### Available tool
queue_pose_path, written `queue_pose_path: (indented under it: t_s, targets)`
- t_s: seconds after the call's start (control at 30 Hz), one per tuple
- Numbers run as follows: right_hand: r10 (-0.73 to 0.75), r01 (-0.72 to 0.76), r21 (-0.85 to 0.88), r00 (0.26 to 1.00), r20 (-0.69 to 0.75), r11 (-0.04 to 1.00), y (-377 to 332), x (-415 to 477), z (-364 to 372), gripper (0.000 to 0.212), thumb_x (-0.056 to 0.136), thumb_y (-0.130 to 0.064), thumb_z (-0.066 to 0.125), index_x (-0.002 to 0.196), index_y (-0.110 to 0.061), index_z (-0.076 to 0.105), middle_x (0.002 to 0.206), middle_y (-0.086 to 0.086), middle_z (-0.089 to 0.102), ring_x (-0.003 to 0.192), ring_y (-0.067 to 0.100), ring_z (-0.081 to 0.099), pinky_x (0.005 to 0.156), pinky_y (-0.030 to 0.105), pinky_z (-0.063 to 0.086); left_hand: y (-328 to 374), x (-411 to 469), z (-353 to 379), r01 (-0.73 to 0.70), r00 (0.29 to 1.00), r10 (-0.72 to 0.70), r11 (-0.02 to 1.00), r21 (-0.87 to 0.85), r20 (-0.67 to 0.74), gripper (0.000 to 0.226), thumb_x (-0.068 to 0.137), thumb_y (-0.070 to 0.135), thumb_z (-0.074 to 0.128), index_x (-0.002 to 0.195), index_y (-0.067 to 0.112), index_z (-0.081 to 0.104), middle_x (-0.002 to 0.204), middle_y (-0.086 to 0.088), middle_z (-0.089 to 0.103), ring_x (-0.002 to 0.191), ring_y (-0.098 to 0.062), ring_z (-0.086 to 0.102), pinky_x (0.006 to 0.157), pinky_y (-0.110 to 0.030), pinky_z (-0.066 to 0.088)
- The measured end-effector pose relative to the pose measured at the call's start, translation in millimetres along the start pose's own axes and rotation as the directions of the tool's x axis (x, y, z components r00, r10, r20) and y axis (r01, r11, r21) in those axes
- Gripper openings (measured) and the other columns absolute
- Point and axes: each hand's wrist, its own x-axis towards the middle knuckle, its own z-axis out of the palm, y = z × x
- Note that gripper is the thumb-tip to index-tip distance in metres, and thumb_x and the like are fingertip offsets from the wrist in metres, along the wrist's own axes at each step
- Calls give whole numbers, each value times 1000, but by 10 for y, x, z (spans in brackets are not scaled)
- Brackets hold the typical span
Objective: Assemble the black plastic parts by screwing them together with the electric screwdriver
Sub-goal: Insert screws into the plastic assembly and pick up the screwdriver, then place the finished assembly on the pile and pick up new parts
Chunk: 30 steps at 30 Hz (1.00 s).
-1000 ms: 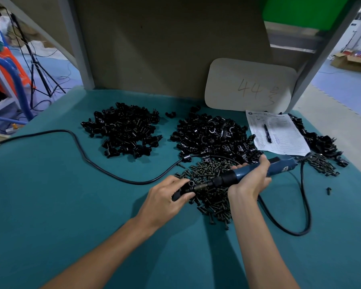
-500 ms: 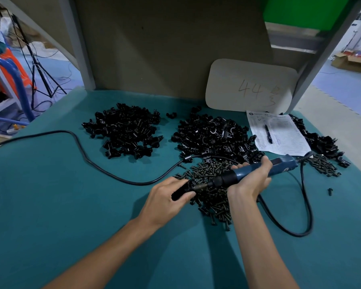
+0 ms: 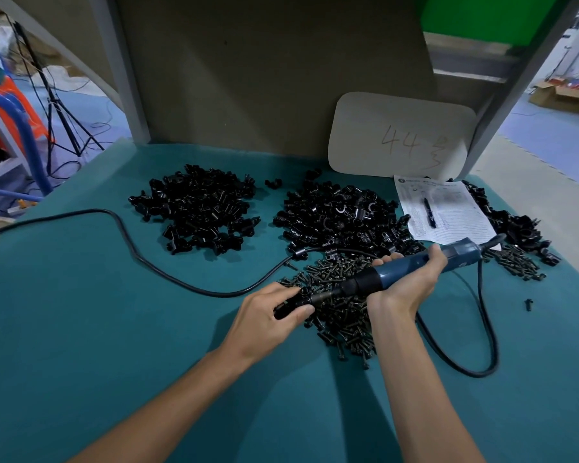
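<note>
Nothing shifts noticeably: left hand (image 3: 268, 315) pinches a black part (image 3: 285, 308) over the screw pile (image 3: 341, 325) on the bench (image 3: 114, 329); right hand (image 3: 405, 285) grips the electric screwdriver (image 3: 388, 270), bit against the part. Screw likely seating.

I see a teal table (image 3: 81, 329) against a brown back panel (image 3: 264, 78), with blue floor (image 3: 555, 128) beyond and a tripod (image 3: 51, 103) on the left.

1. A pale, round-cornered board (image 3: 401, 128), propped at the one o'clock edge of the worktop (image 3: 81, 312), bears a handwritten "44", followed by a scrawl that cannot be made out.
2. A printed sheet (image 3: 455, 215) at the board's six o'clock carries text too small to read.
3. A small mark on the blue electric screwdriver (image 3: 408, 264) is illegible.
</note>
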Motion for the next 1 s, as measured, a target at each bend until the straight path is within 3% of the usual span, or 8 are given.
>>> queue_pose_path:
  t_s: [0.17,0.3,0.4,0.57,0.73,0.83,0.9,1.0]
  targets:
    - [-73,74,-27,997,31,997,-96,44,48,51,90,-39,69,128,-14,46,76,5,53,60,18,54,56,32,49,-31,-7,-8,15,999,-16,1000,12,35,50,96,51,61,124,11,70,108,10,65,94,1,60,80,-13,45]
    - [-45,77,-305,993,110,949,-509,337,23,42,89,-27,72,117,-21,42,101,7,59,77,18,65,73,38,63,-29,-19,-10,38,998,-38,999,-18,40,49,101,55,46,123,18,68,106,12,67,97,0,62,81,-27,52]
    - [125,2,-661,982,145,751,-758,588,-168,51,93,-21,69,131,-13,36,121,15,56,107,30,64,99,50,56,-78,-8,7,98,994,-96,994,-39,48,43,103,59,39,141,42,48,84,16,65,73,-1,60,68,-30,50]
    - [154,46,-942,983,102,332,-763,665,-593,34,103,-29,61,117,-1,47,97,16,53,81,36,60,71,45,56,-81,14,14,130,990,-127,990,-51,54,31,100,65,27,121,55,46,63,14,44,55,-10,44,65,-44,53]
    - [73,173,-972,980,186,157,-697,621,-723,31,97,-30,47,111,-4,54,107,10,56,90,26,51,81,40,39,-58,27,6,198,979,-196,979,-54,48,60,72,72,75,120,55,43,104,30,56,82,8,64,76,-14,46]
    - [-9,235,-970,972,235,59,-751,605,-763,37,100,-17,42,132,-6,57,123,10,60,114,30,55,97,42,44,-57,14,21,177,984,-178,982,-61,-10,50,78,55,80,115,46,48,91,19,64,80,11,61,61,-5,43]
    - [-71,286,-957,957,282,44,-810,575,-776,39,101,-5,44,138,-9,56,131,9,65,121,32,59,107,50,46,-59,11,18,184,982,-188,978,-94,-31,38,82,55,75,111,44,54,84,16,66,69,-1,62,57,-12,46]
    - [-101,359,-910,933,345,207,-866,435,-738,38,97,9,49,121,-18,64,116,-2,70,108,18,68,105,47,52,-61,12,28,144,989,-145,987,-70,-12,32,87,60,63,113,41,65,85,17,65,68,-1,59,56,-14,44]
